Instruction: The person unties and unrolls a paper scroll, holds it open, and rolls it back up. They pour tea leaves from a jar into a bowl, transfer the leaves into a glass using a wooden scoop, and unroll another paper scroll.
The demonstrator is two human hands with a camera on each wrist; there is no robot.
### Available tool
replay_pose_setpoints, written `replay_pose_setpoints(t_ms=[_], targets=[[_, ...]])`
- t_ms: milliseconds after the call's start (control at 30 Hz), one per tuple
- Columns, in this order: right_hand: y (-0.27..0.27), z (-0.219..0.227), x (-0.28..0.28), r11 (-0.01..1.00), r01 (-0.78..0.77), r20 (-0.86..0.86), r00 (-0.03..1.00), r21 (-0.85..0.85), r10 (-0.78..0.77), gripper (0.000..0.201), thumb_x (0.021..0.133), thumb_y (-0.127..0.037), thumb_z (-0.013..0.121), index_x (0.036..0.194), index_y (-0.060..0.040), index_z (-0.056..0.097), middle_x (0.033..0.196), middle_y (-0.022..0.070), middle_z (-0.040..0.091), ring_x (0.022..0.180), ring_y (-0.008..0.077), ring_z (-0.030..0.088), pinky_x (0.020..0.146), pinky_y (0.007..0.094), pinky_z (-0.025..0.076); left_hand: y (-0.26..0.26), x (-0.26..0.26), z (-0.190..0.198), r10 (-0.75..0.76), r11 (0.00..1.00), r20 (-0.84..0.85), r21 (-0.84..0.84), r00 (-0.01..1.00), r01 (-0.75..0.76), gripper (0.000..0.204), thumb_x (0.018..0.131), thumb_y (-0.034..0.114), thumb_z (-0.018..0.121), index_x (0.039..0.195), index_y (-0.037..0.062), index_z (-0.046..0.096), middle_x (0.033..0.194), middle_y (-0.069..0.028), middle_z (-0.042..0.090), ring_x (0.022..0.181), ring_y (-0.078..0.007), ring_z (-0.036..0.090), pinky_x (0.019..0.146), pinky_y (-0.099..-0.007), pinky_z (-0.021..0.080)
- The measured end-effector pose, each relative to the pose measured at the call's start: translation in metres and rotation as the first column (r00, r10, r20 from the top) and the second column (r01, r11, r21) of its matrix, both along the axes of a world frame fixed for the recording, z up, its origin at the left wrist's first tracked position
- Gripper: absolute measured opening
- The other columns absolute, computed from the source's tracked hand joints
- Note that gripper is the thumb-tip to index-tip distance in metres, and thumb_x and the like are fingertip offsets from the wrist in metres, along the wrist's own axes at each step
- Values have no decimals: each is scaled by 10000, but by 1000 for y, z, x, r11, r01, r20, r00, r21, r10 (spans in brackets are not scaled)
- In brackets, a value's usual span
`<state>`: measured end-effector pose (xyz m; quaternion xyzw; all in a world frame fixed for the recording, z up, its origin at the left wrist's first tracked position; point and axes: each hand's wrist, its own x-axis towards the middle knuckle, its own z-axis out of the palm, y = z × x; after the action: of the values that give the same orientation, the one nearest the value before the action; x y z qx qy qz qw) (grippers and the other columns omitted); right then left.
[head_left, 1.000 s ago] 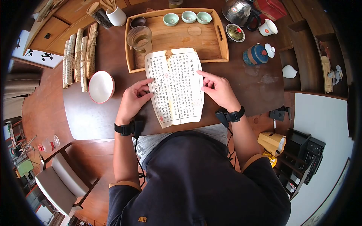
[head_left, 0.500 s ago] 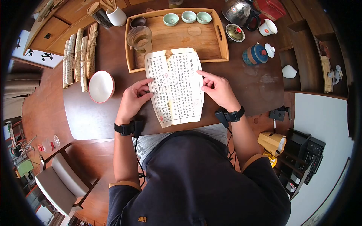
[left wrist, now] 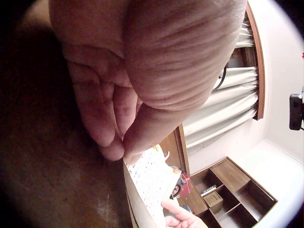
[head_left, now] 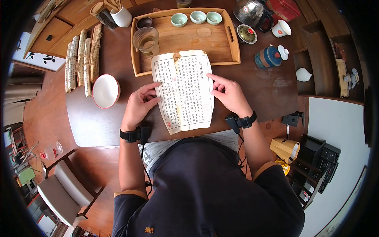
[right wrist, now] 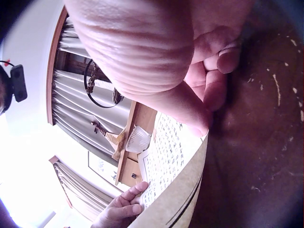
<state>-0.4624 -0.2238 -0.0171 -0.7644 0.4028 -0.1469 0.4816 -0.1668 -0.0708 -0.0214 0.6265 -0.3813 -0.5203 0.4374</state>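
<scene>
A sheet of paper [head_left: 183,93] covered in columns of dark characters, with red seal marks, is held at both side edges in the head view. Its top edge overlaps the near rim of the wooden tray. The left hand [head_left: 139,106] pinches the left edge between thumb and fingers; in the left wrist view the fingertips meet at the paper [left wrist: 151,183]. At the right edge the right hand [head_left: 232,96] pinches the sheet, index finger extended along it. The right wrist view shows the thumb on the edge of the paper [right wrist: 166,156], whose underside curves toward the camera.
Behind the paper lies the wooden tray [head_left: 189,39] with a ribbed glass [head_left: 146,41] and green cups [head_left: 179,20]. Bamboo rolls [head_left: 82,59] and a white bowl [head_left: 106,91] are left. A blue jar [head_left: 267,57], lidded bowl [head_left: 246,34] and kettle [head_left: 249,12] stand right.
</scene>
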Motion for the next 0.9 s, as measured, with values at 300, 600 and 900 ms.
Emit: replay_pose_setpoints(t_ms=[300, 600, 900], targets=[[0, 1, 0, 1000, 0, 4, 1000, 3, 0, 582, 815, 12, 713, 1371, -143, 637, 810, 27, 683, 627, 109, 580, 631, 282, 499, 0, 0, -1, 0, 1000, 8, -2, 1000, 0, 497, 885, -71, 692, 1366, 11, 600, 996, -7, 715, 773, -29, 564, 683, -183, 472], [0, 1, 0, 1000, 1, 8, 1000, 0, -1, 581, 814, 14, 714, 1369, -140, 638, 813, 32, 686, 628, 107, 584, 626, 278, 498, 1, 0, -1, 3, 1000, 2, -1, 1000, -3, 502, 882, -76, 692, 1368, 12, 599, 995, -7, 716, 783, -30, 569, 693, -184, 475], [0, 0, 1, 1000, 9, -4, 1000, 4, -9, 569, 816, 12, 711, 1360, -139, 645, 814, 32, 693, 627, 109, 589, 625, 281, 502, 0, 0, 0, 3, 1000, -2, -1, 1000, -3, 497, 882, -73, 693, 1363, 12, 600, 1004, -13, 721, 789, -35, 576, 692, -187, 478]])
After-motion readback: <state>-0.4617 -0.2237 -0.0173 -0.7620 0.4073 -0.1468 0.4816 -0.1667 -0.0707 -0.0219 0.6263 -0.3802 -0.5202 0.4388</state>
